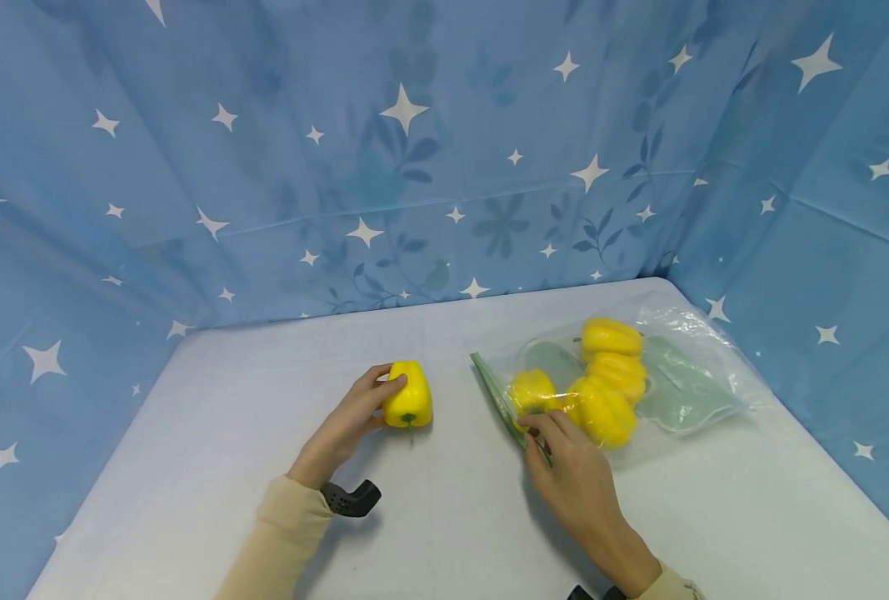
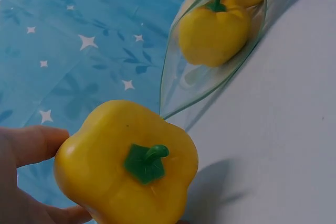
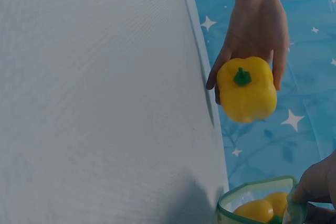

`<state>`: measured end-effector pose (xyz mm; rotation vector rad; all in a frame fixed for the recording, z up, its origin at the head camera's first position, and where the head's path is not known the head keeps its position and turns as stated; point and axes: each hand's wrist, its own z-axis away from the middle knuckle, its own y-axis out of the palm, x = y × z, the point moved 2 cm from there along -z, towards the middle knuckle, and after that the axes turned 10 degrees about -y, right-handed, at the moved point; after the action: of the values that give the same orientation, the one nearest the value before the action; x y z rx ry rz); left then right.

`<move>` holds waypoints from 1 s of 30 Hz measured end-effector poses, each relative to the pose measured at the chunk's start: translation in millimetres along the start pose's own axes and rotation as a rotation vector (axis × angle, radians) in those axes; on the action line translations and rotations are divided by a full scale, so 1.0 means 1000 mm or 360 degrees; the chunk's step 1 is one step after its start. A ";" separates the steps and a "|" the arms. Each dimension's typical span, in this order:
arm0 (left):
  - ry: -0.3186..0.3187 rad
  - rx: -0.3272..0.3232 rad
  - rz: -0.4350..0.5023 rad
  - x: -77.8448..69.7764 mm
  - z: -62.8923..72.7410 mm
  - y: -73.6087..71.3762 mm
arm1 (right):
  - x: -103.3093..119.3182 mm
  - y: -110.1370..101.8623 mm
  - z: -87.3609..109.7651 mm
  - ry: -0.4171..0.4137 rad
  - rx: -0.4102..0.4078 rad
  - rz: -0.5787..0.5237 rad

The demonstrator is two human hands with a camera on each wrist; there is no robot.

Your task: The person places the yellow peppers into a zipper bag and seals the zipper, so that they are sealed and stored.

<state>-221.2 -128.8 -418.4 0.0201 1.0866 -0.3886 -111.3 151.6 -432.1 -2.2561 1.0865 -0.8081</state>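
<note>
My left hand (image 1: 350, 418) grips a yellow bell pepper (image 1: 408, 392) near the middle of the table, its green stem toward me. Seen from the left wrist, the same bell pepper (image 2: 126, 169) fills the lower part, with fingers (image 2: 37, 142) around its side. To the right, my right hand (image 1: 575, 475) pinches the green edge of a clear plastic bag (image 1: 687, 392). The bag's mouth gapes toward the left, and several yellow bell peppers (image 1: 601, 412) lie inside. In the right wrist view, the right hand (image 3: 320, 182) holds the bag's rim (image 3: 257, 183) at the lower right corner.
A white cloth covers the table (image 1: 264, 375). Blue curtains (image 1: 444, 167) with white stars stand behind the table and along both sides. The bag lies close to the table's right edge. Black wrist straps (image 1: 350, 498) sit at the cuffs of beige sleeves (image 1: 282, 525).
</note>
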 end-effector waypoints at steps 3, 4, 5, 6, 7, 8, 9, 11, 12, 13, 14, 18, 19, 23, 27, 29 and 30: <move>-0.0006 -0.0003 0.0006 -0.002 -0.001 0.006 | 0.000 0.000 0.000 -0.0002 0.0003 -0.0005; -0.0005 0.0001 0.0003 -0.003 -0.001 0.008 | 0.000 0.000 -0.001 -0.0002 0.0004 -0.0008; -0.0002 0.0007 0.0000 -0.004 -0.001 0.010 | 0.000 0.000 -0.001 -0.0001 0.0005 -0.0008; 0.0002 0.0012 -0.0004 -0.005 -0.001 0.012 | 0.000 0.000 -0.001 -0.0002 0.0006 -0.0010; 0.0006 0.0017 -0.0010 -0.006 -0.001 0.014 | 0.000 0.000 -0.001 -0.0002 0.0006 -0.0013; 0.0013 0.0021 -0.0016 -0.006 -0.001 0.016 | 0.000 0.000 -0.001 -0.0005 0.0006 -0.0016; 0.0017 0.0024 -0.0019 -0.007 -0.001 0.018 | 0.000 0.000 -0.001 -0.0005 0.0007 -0.0017; 0.0026 0.0028 -0.0028 -0.009 -0.002 0.022 | 0.000 0.000 -0.001 -0.0005 0.0006 -0.0015; 0.0029 0.0024 -0.0034 -0.010 -0.003 0.024 | 0.000 0.000 -0.001 -0.0006 0.0006 -0.0015; 0.0030 0.0020 -0.0043 -0.010 -0.003 0.026 | 0.000 0.000 -0.001 -0.0007 0.0006 -0.0013; 0.0031 0.0018 -0.0053 -0.011 -0.003 0.028 | 0.000 -0.001 -0.001 -0.0007 0.0006 -0.0011; 0.0002 0.0004 -0.0084 -0.011 -0.005 0.036 | 0.000 -0.001 0.000 -0.0001 0.0001 0.0001; -0.0007 -0.0001 -0.0090 -0.011 -0.006 0.037 | 0.000 -0.001 0.000 0.0001 -0.0001 0.0003; -0.0035 -0.0019 -0.0105 -0.012 -0.008 0.045 | 0.000 -0.001 0.000 0.0011 -0.0006 0.0003; -0.0040 -0.0009 -0.0091 -0.014 -0.009 0.054 | 0.000 -0.002 -0.001 0.0013 -0.0002 -0.0005; -0.0037 -0.0003 -0.0086 -0.016 -0.009 0.058 | 0.000 -0.003 -0.001 0.0015 -0.0003 -0.0007; -0.0035 0.0000 -0.0090 -0.017 -0.009 0.060 | 0.000 -0.003 -0.001 0.0016 -0.0004 -0.0009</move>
<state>-216.4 -66.4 -418.3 -0.0150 1.0672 -0.4387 -110.7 152.5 -429.1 -2.2606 1.0869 -0.8214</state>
